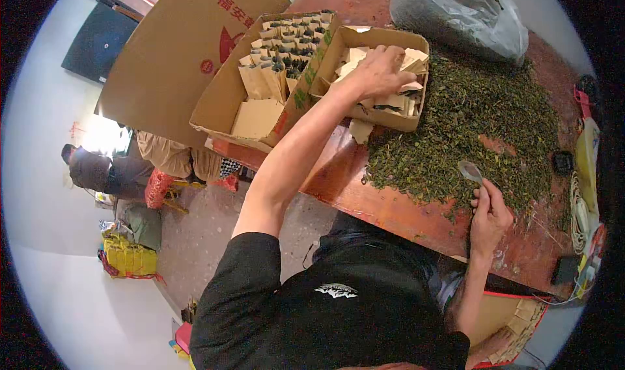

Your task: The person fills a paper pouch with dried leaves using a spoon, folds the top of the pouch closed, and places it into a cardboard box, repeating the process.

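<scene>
My left hand [381,74] reaches into the smaller cardboard box [420,119], over a loose heap of small tan paper packets [351,64]. Its fingers are bent and apart, and some fingertips are lost to sight among the packets. In my right hand [491,219] is a small clear spoon [469,171], gripped by its handle. The bowl of the spoon is over the near side of a wide spread of dried tea leaves [469,123]. Beside the smaller box stands a longer cardboard box [221,129] with rows of upright paper packets [286,44], dark leaves showing at their tops.
A big cardboard flap [169,64] rises behind the boxes. A translucent plastic bag [462,18] sits on the reddish wooden table [351,191] at the back. Cords [579,214] lie along the right edge. Another person [111,171] is at the far left, near yellow bags [130,256].
</scene>
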The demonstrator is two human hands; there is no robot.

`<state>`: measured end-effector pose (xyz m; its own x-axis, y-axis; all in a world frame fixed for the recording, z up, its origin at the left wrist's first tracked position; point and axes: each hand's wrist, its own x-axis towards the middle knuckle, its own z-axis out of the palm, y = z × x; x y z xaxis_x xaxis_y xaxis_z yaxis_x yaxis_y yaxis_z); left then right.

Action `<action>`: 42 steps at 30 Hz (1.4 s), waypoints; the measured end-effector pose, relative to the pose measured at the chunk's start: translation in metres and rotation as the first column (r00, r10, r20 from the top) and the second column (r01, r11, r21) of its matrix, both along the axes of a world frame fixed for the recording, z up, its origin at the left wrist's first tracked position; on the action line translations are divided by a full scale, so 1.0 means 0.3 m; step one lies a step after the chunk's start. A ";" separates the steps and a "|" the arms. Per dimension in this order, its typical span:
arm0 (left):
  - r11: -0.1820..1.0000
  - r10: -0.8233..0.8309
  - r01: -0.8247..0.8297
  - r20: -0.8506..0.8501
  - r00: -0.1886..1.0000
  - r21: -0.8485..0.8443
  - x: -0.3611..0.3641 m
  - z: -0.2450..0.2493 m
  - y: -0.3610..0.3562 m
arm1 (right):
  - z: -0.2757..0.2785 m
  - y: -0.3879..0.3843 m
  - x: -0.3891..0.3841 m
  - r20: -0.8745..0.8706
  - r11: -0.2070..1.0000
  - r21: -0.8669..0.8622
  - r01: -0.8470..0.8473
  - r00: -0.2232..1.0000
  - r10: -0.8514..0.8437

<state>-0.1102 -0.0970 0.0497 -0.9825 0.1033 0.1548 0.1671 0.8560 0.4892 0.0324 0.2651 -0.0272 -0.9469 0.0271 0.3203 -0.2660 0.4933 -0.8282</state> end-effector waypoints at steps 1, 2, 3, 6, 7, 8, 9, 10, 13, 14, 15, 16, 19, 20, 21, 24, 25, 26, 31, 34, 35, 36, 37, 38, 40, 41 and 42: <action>1.000 -0.010 0.010 -0.017 1.000 -0.001 -0.003 -0.008 -0.009 | 0.000 0.000 0.000 0.000 1.000 0.006 0.002 1.000 -0.002; 1.000 -0.020 0.019 -0.035 0.999 -0.003 -0.007 -0.015 -0.017 | 0.000 -0.001 0.000 -0.003 1.000 -0.006 0.000 1.000 0.000; 1.000 -0.022 0.023 -0.017 1.000 0.009 -0.003 -0.005 -0.019 | -0.002 -0.002 0.000 -0.006 1.000 -0.017 -0.002 1.000 0.002; 0.999 -0.032 0.032 -0.023 0.999 0.031 0.001 0.006 -0.025 | 0.017 -0.008 0.006 -0.005 1.000 0.008 0.002 1.000 -0.002; 0.999 -0.034 0.036 -0.064 0.997 0.030 -0.002 -0.006 -0.032 | 0.024 -0.010 0.007 -0.003 1.000 0.026 0.004 1.000 -0.004; 0.999 -0.035 0.038 -0.105 0.994 0.028 -0.006 -0.017 -0.038 | 0.024 -0.011 0.006 -0.007 1.000 0.030 0.004 1.000 -0.004; 0.998 -0.033 0.038 -0.124 0.992 0.041 -0.001 -0.011 -0.038 | 0.024 -0.012 0.005 -0.011 0.999 0.033 0.004 1.000 -0.003; 0.998 -0.030 0.038 -0.144 0.989 0.055 0.006 -0.006 -0.039 | 0.023 -0.013 0.005 -0.014 0.999 0.036 0.003 1.000 -0.003; 0.997 0.000 0.017 -0.217 0.976 0.080 0.028 -0.005 -0.038 | 0.021 -0.012 0.004 0.000 0.999 0.043 0.006 1.000 -0.006; 0.996 0.014 0.007 -0.244 0.970 0.086 0.034 -0.005 -0.038 | 0.016 -0.009 0.003 -0.011 0.999 0.045 0.003 1.000 -0.002; 0.997 0.013 0.003 -0.222 0.975 0.072 0.038 0.001 -0.039 | 0.008 -0.006 0.000 -0.022 0.999 0.047 0.000 1.000 0.001; 0.998 0.013 -0.001 -0.199 0.980 0.058 0.042 0.010 -0.039 | 0.003 -0.004 -0.001 -0.033 0.999 0.050 -0.003 0.999 0.005; 0.999 0.024 -0.018 -0.165 0.986 0.036 0.044 0.001 -0.042 | 0.000 -0.002 -0.001 -0.039 0.999 0.047 -0.007 0.999 0.009; 0.999 0.029 -0.024 -0.160 0.987 0.032 0.043 -0.004 -0.044 | -0.001 -0.002 -0.001 -0.035 0.999 0.041 -0.008 0.999 0.010; 0.999 0.024 -0.020 -0.136 0.990 0.032 0.047 0.001 -0.044 | -0.003 -0.001 0.000 -0.031 0.999 0.036 -0.009 0.999 0.010; 0.999 0.030 -0.027 -0.083 0.996 0.041 0.066 0.014 -0.041 | -0.004 -0.002 0.000 -0.022 1.000 0.016 -0.014 1.000 0.014; 0.998 0.047 -0.043 -0.079 0.996 0.047 0.071 0.007 -0.041 | -0.004 -0.002 0.000 -0.020 1.000 0.010 -0.016 1.000 0.016; 0.997 0.063 -0.059 -0.074 0.995 0.054 0.074 -0.001 -0.044 | -0.005 -0.002 0.000 -0.017 1.000 0.011 -0.014 1.000 0.014; 0.997 0.037 -0.047 -0.144 0.989 -0.065 0.088 -0.025 -0.067 | -0.022 0.007 -0.003 -0.022 1.000 0.025 -0.017 1.000 0.018; 0.995 0.052 -0.057 -0.059 0.997 -0.082 0.100 -0.006 -0.074 | -0.004 -0.005 0.002 -0.011 1.000 0.026 -0.005 1.000 0.005; 0.994 0.059 -0.061 -0.024 0.998 -0.091 0.102 -0.002 -0.077 | 0.001 -0.006 0.004 -0.012 1.000 0.031 -0.003 1.000 0.003; 0.993 0.055 -0.056 -0.013 0.998 -0.103 0.103 -0.003 -0.081 | 0.007 -0.008 0.005 -0.014 0.999 0.036 -0.001 1.000 0.001; 0.992 0.051 -0.051 -0.003 0.999 -0.115 0.102 -0.005 -0.087 | 0.009 -0.008 0.005 -0.016 0.999 0.040 0.001 1.000 -0.001; 0.991 0.046 -0.045 0.007 0.999 -0.127 0.102 -0.007 -0.092 | 0.008 -0.007 0.005 -0.014 0.999 0.039 -0.002 1.000 0.003; 0.989 0.030 -0.030 -0.007 1.000 -0.144 0.106 -0.009 -0.105 | 0.003 -0.004 0.004 -0.010 0.999 0.035 -0.010 1.000 0.011; 0.988 0.021 -0.023 -0.013 1.000 -0.152 0.109 -0.010 -0.111 | 0.001 -0.003 0.003 -0.008 0.999 0.035 -0.011 1.000 0.011; 0.988 0.020 -0.021 -0.012 1.000 -0.152 0.113 -0.010 -0.117 | -0.001 -0.002 0.003 -0.006 0.999 0.035 -0.011 1.000 0.011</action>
<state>-0.0764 -0.1321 0.0467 -0.9831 0.1063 0.1492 0.1532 0.9236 0.3515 0.0332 0.2646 -0.0276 -0.9453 0.0054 0.3263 -0.2763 0.5189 -0.8090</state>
